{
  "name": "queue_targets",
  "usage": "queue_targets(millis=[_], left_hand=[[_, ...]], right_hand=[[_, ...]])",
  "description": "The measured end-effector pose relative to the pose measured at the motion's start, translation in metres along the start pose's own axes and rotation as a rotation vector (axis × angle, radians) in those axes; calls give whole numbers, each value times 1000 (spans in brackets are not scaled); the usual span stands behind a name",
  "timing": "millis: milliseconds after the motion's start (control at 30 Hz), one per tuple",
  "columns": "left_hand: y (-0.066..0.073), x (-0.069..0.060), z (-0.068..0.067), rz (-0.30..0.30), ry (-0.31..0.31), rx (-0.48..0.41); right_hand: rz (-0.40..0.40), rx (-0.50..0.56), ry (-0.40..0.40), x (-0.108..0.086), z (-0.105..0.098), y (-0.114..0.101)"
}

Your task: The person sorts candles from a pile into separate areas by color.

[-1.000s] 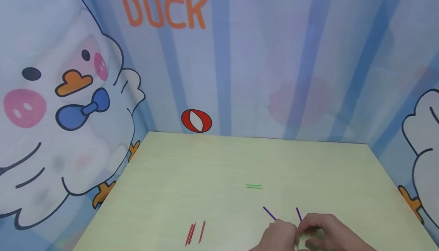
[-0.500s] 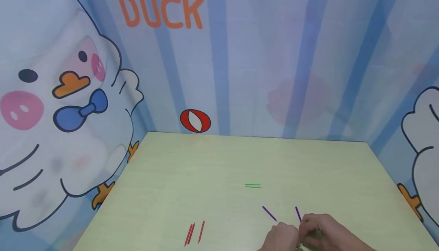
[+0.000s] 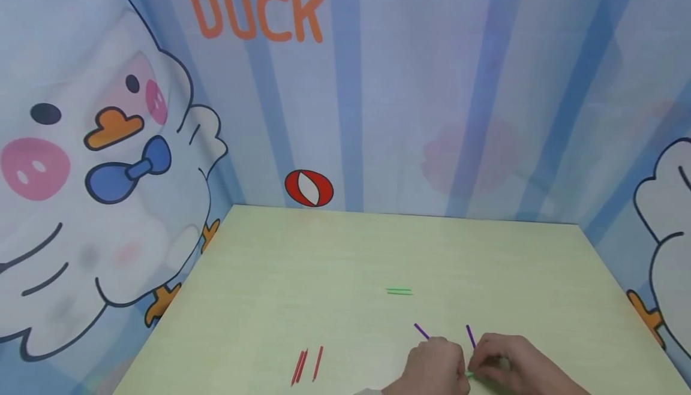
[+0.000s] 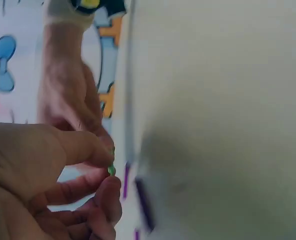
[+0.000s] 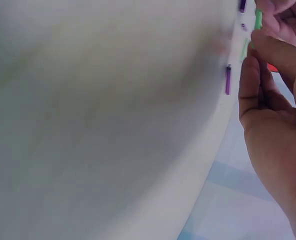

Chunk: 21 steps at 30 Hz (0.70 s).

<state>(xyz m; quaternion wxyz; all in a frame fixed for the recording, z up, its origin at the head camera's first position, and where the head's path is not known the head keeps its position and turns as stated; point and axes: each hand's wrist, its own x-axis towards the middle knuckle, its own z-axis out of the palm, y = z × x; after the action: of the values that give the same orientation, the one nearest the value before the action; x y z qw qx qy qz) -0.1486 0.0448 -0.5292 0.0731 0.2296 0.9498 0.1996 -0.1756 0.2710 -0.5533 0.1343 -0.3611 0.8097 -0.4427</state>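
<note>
Near the table's front edge, my left hand (image 3: pixel 434 366) and right hand (image 3: pixel 513 359) meet fingertip to fingertip. Between them a short piece of a thin green stick (image 3: pixel 469 374) shows. The left wrist view has this green stick (image 4: pixel 111 169) pinched between my left thumb and finger, with the right hand (image 4: pixel 70 100) behind. From the right wrist, the green stick (image 5: pixel 258 20) runs up from my right fingertips toward the left hand. Just beyond the hands lie two purple sticks, one on the left (image 3: pixel 421 330), partly covered by the left hand, and another on the right (image 3: pixel 471 336).
Two green sticks (image 3: pixel 399 291) lie parallel farther back on the pale table (image 3: pixel 259 263). Several red sticks (image 3: pixel 318 364) are grouped to the left of my hands. A printed cloth (image 3: pixel 399 83) with duck pictures stands behind and beside the table.
My left hand has shifted slightly up and left, covering more of the left purple stick than half a second ago. The green stick between the fingertips shows more clearly. The loose sticks lie unchanged.
</note>
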Motion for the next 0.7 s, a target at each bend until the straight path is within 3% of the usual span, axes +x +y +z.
queue_targets(millis=[100,300,467,700], left_hand=[[-14,2,-21,106,70,-47],[-50,12,-62,210,101,-226],[-84,22,-84,213,135,-330],[-122,34,-94,174,249,-262]], right_hand=[[-100,-109,119,9,1,-5],[-36,-203,317,39,2,-29],[-25,-263,428,72,4,-42],[-16,-277,461,114,7,-46]])
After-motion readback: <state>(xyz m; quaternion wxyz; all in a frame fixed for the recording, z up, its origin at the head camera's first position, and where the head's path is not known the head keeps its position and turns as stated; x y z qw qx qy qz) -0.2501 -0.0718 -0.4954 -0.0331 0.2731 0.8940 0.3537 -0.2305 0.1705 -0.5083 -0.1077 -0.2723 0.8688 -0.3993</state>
